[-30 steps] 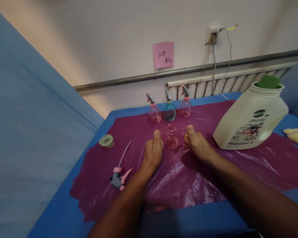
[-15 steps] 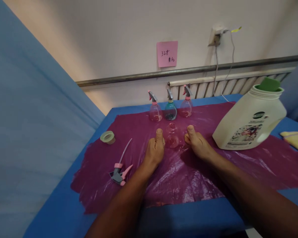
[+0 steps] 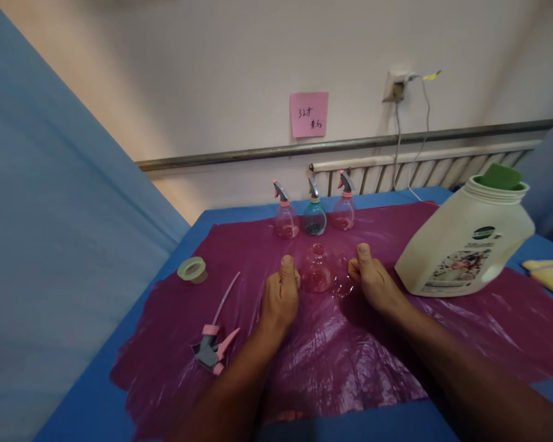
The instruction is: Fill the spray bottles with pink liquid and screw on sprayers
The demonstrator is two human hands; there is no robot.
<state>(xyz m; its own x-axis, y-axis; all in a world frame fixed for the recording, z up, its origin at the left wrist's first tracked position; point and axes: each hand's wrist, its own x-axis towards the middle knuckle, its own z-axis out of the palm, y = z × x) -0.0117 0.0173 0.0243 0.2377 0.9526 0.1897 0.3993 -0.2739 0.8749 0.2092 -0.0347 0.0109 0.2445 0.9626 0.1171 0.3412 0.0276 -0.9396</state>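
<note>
A clear spray bottle body (image 3: pixel 317 273) without its top stands upright on the purple plastic sheet (image 3: pixel 336 362). To its left is my left hand (image 3: pixel 281 291), fingers curled into a fist and thumb up, with no object showing in it. My right hand (image 3: pixel 372 276) is on the other side, also a fist with the thumb raised, apart from the bottle. Left of my left forearm lies a grey and pink spray head (image 3: pixel 207 350) with its thin tube pointing away. A pale green funnel-like cup (image 3: pixel 192 270) sits farther left.
Behind the bottle stand two clear spray bottles (image 3: pixel 286 222) (image 3: pixel 345 212) and a teal one (image 3: pixel 315 218). A large cream jug (image 3: pixel 465 239) with a green piece (image 3: pixel 501 177) in its mouth stands right. A yellow cloth (image 3: pixel 550 273) lies beyond. A blue curtain (image 3: pixel 74 184) hangs left.
My fists have moved slightly farther apart, on either side of the bottle. The whole scene sits a little lower in view as the camera has tilted up. The bottle stays in place.
</note>
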